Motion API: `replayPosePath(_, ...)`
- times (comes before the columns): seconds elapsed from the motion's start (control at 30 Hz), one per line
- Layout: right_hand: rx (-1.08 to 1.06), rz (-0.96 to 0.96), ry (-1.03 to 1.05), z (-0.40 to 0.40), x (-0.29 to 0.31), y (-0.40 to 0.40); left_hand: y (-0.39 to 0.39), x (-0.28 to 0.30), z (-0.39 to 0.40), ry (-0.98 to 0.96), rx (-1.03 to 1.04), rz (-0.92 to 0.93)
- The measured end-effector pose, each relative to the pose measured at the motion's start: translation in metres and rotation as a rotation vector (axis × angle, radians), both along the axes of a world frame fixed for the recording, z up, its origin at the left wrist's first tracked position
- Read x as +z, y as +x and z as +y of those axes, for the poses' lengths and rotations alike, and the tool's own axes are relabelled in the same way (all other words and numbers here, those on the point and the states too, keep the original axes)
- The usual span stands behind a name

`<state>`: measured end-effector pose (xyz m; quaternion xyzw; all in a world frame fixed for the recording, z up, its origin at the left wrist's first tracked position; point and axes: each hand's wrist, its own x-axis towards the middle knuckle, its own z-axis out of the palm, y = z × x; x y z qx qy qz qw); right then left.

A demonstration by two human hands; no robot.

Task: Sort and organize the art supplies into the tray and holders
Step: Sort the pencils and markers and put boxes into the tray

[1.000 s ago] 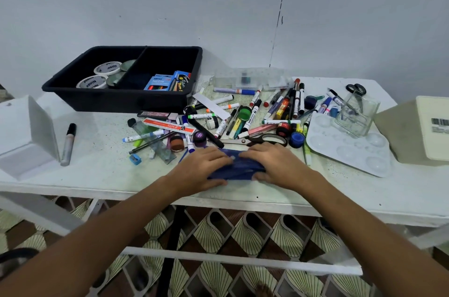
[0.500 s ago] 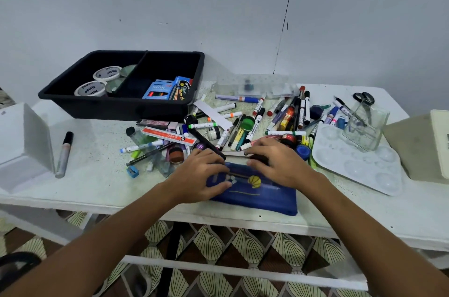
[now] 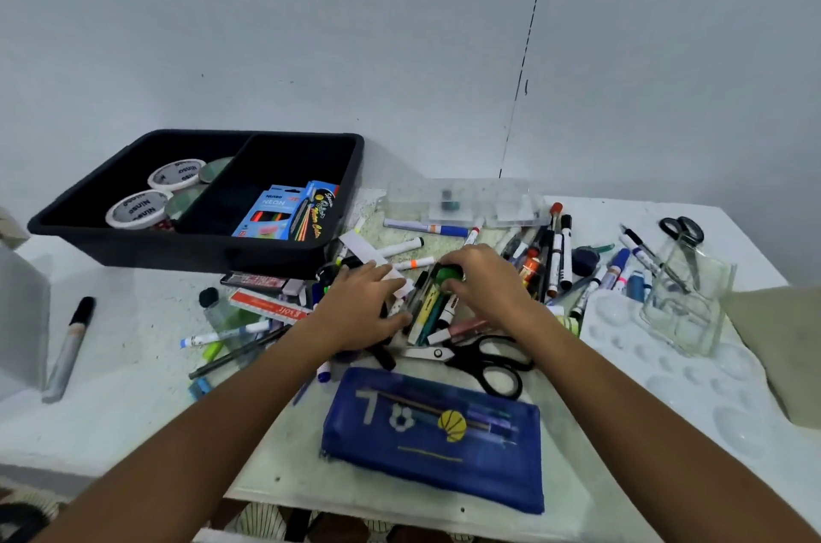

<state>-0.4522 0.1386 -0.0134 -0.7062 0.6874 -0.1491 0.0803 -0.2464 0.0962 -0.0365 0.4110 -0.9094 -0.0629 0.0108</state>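
**Both hands in the marker pile**

Black tray sits far left on the worktop. Your left hand lies flat, fingers spread, on the markers. Your right hand curls its grip around a green-capped one. Blue pencil case lies nearest you.

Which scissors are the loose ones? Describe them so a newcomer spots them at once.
Start at the blue pencil case at the table's near edge. Just beyond its right end, black-handled scissors lie flat, blades pointing left toward the marker pile. The other black-handled pair stands in the clear glass holder far right.
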Motion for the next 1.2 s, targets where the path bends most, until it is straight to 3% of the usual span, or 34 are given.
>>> replayPosePath(0.2,-0.12,0.144,-0.054,-0.018,0.006,-0.048,-0.002,-0.002,-0.014,0.055,0.057,-0.025)
replayPosePath(0.47,-0.096,0.341,-0.028,-0.037,0.006,-0.055,0.001,0.003,-0.022,0.015,0.086,0.004)
replayPosePath(0.7,0.121,0.252,-0.008,-0.043,0.012,-0.047,0.003,0.002,-0.017,0.034,0.073,0.077)
replayPosePath(0.8,0.213,0.313,0.115,-0.048,0.011,-0.038,0.0,0.005,-0.011,0.041,0.033,0.067)
replayPosePath(0.9,0.238,0.393,0.241,-0.054,0.01,-0.034,-0.003,0.006,-0.003,0.068,-0.006,-0.005)
replayPosePath(1.03,0.273,0.363,0.332,-0.062,0.014,-0.036,-0.005,0.002,0.005,0.039,-0.104,-0.09)
replayPosePath(1.2,0.329,0.32,0.298,-0.07,0.017,-0.039,-0.011,-0.001,0.015,-0.026,-0.168,-0.141)
